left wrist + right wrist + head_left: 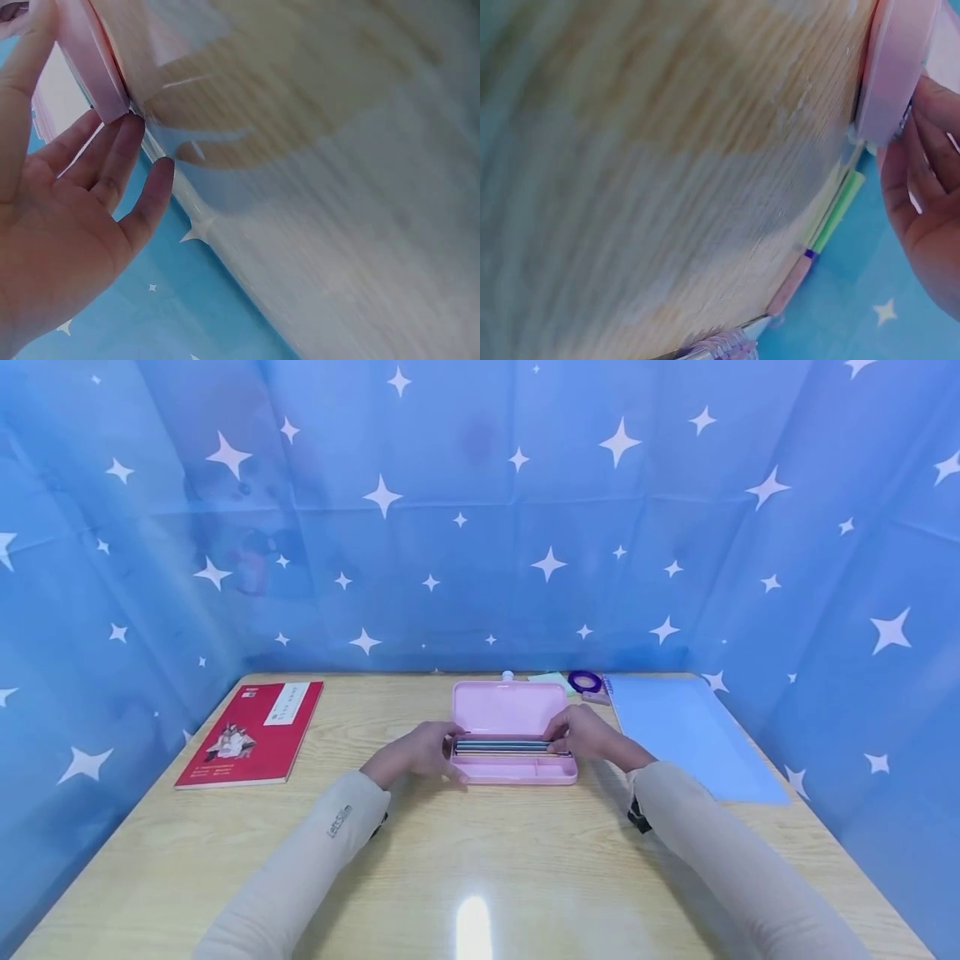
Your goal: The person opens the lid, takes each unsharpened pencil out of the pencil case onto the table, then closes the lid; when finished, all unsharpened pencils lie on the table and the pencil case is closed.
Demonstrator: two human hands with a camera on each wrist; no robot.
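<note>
A pink pencil case (555, 770) lies open on the table, its lid (510, 708) tipped up at the back. Several coloured pencils (498, 747) lie lengthwise along it, above a shallow front tray with a divider. At the left end, my left hand (431, 750) holds the case between thumb and fingers; in the left wrist view the hand's (75, 202) fingertips reach the case's corner. My right hand (588, 733) reaches in from the right, fingertips pinching at the pencils' right ends. In the right wrist view that hand (934, 172) partly hides behind the case wall.
A red book (255, 735) lies at the left of the table. On the right is a light blue sheet-like pad (690, 735). Behind the case stand a purple tape ring (585, 682) and pale green paper (551, 678). A blue star-patterned curtain (480, 527) surrounds the table.
</note>
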